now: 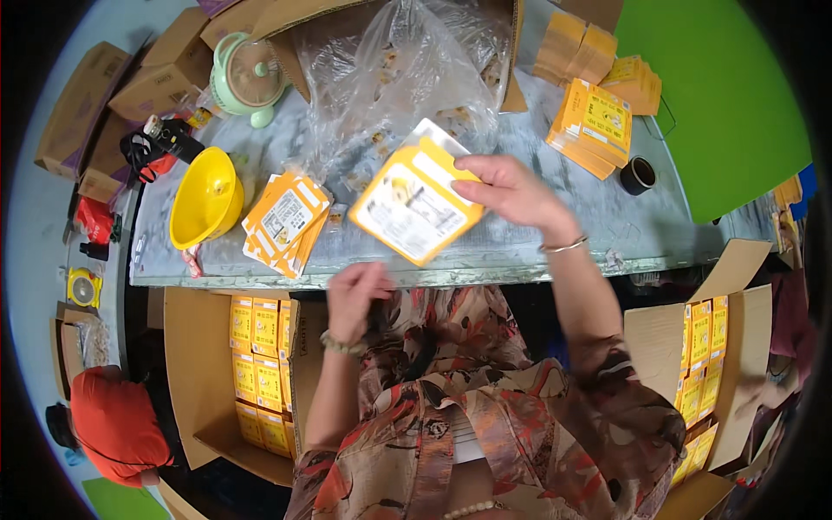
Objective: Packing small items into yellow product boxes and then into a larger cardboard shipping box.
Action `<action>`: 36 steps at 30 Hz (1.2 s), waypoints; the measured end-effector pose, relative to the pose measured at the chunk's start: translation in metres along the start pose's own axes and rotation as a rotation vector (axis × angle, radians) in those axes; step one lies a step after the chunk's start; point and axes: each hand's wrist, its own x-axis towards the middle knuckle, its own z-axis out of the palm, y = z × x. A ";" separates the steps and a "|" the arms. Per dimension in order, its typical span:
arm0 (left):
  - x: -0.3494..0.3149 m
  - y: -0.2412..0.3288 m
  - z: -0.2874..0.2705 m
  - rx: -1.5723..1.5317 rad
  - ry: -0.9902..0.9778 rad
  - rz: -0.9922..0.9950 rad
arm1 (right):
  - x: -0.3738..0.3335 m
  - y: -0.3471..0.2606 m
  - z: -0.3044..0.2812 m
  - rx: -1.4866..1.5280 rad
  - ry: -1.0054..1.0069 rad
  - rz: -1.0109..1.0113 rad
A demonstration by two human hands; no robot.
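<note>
My right hand (507, 192) grips a flat yellow-and-white carton (418, 204) by its upper right edge, thumb and fingers pinching it. The carton is tilted above the table's front part, its white flap pointing up. Lower and to the left, my left hand (354, 299) hovers just off the table's front edge, apart from the carton; motion smears its fingertips. On the table left of the carton lies a fanned stack of flat orange cartons (288, 224). Behind the carton, a clear plastic bag (390, 78) with small packets spills out of a large cardboard box (517, 52).
A yellow bowl (208, 201) and a green kettle (249, 76) stand at left. More stacked cartons (598, 121) and a dark cup (638, 175) sit at right. Open cardboard boxes (195, 364) of filled yellow packs flank me. A person in red (117, 425) is at far left.
</note>
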 end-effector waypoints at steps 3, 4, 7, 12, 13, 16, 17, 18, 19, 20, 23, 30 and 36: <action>-0.010 0.044 -0.007 0.471 0.065 0.618 | 0.001 -0.031 -0.004 -0.267 -0.321 -0.044; -0.010 0.054 0.003 0.371 -0.101 0.609 | 0.002 -0.033 0.005 -0.417 -0.428 -0.072; -0.026 0.044 0.017 0.007 -0.274 0.354 | 0.006 -0.036 0.041 -0.531 -0.660 0.058; -0.055 0.012 0.010 -0.360 -0.025 0.258 | -0.038 0.025 0.073 -0.278 0.207 -0.339; -0.060 0.005 0.009 -0.365 -0.004 0.250 | -0.053 0.036 0.084 -0.027 0.264 -0.101; -0.070 -0.012 0.007 -0.105 0.080 0.446 | -0.076 0.050 0.112 -0.152 0.110 -0.002; -0.071 -0.017 0.003 -0.108 0.093 0.432 | -0.079 0.053 0.117 -0.129 0.119 -0.003; -0.071 -0.022 -0.002 -0.036 0.050 0.343 | -0.080 0.059 0.118 -0.123 0.109 0.011; -0.071 -0.023 -0.005 0.037 0.001 0.267 | -0.080 0.062 0.115 -0.133 0.068 0.026; -0.071 -0.015 0.003 0.028 0.026 0.261 | -0.080 0.064 0.113 -0.143 0.029 0.040; -0.065 -0.026 -0.004 0.062 -0.041 0.151 | -0.082 0.068 0.105 -0.269 -0.071 0.065; -0.065 -0.007 0.013 0.203 0.118 0.556 | -0.081 0.050 0.111 -0.278 0.107 -0.085; -0.075 -0.026 -0.003 0.309 -0.206 0.421 | -0.093 0.060 0.104 -0.198 -0.084 0.063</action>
